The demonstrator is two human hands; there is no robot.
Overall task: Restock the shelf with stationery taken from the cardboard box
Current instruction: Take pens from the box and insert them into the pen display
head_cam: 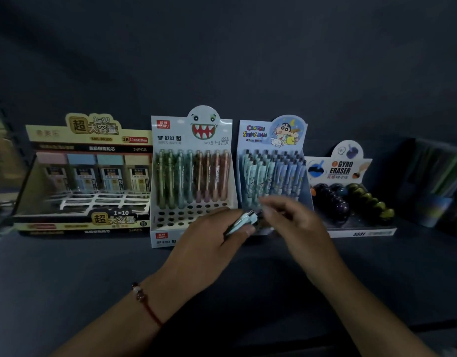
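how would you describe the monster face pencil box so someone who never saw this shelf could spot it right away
On the dark shelf stand four display boxes in a row; the monster pencil box is second from the left, between the gold lead-refill box and the Crayon Shinchan pen box. It alone has a grinning, toothy monster face on top and empty round holes along its front rows.

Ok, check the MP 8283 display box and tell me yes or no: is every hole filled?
No: the MP 8283 display box has pencils only in its back rows, and the front holes are empty.
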